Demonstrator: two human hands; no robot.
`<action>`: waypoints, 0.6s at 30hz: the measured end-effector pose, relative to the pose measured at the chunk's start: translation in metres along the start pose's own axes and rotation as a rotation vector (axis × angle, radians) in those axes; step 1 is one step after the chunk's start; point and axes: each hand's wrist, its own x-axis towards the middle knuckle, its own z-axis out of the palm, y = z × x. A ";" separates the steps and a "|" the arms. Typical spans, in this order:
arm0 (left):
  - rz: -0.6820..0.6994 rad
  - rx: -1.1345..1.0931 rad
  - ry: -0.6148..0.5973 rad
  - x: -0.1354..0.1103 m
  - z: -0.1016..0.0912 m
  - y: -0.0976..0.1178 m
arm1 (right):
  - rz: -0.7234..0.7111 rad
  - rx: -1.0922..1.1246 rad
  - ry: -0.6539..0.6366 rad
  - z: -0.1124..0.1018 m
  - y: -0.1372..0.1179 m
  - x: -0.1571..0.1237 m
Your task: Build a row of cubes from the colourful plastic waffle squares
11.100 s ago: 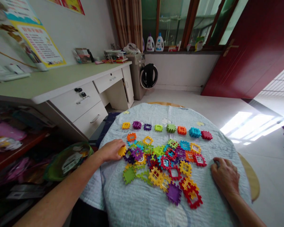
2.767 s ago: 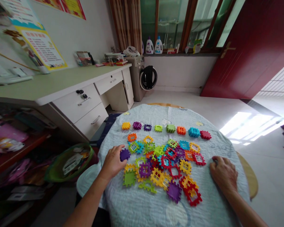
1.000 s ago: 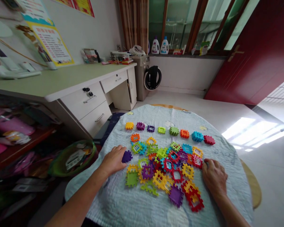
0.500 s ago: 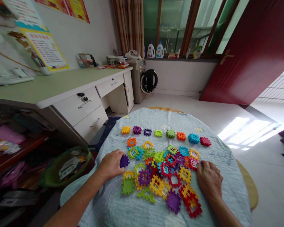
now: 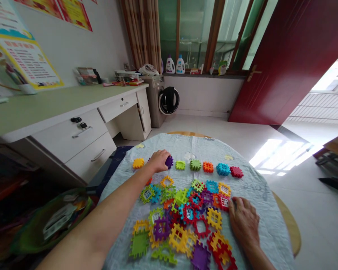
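My left hand [image 5: 158, 160] reaches to the far row of plastic tiles and is closed on a purple tile [image 5: 169, 162], at the spot where the purple pieces stood in that row. The row runs from a yellow tile [image 5: 138, 163] at the left to a red tile [image 5: 236, 171] at the right. My right hand [image 5: 243, 221] lies curled on the cloth at the right edge of the mixed pile of tiles [image 5: 186, 213], its fingertips by a red window tile [image 5: 223, 201]. A pale blue quilted cloth [image 5: 259, 187] covers the round table.
A desk with drawers [image 5: 81, 127] stands at the left, a washing machine [image 5: 163, 101] behind it. A green basket [image 5: 50, 225] of items sits on the floor at the lower left. The table's wooden rim [image 5: 291, 225] shows at the right. A red door [image 5: 287, 60] stands open.
My left hand lifted the purple tile from the near left of the pile and carried it forward to the far row. My right hand stayed by the pile's right edge. The view tilted.
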 end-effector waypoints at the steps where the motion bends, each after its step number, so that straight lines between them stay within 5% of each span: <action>1: -0.004 0.009 -0.021 0.008 0.004 0.000 | -0.001 -0.002 0.003 0.000 0.000 0.000; 8: -0.034 0.060 -0.145 0.030 0.019 -0.004 | 0.006 -0.001 0.010 -0.002 -0.003 0.000; 18: -0.044 0.114 -0.191 0.035 0.012 -0.004 | 0.014 0.009 0.003 -0.008 -0.007 -0.001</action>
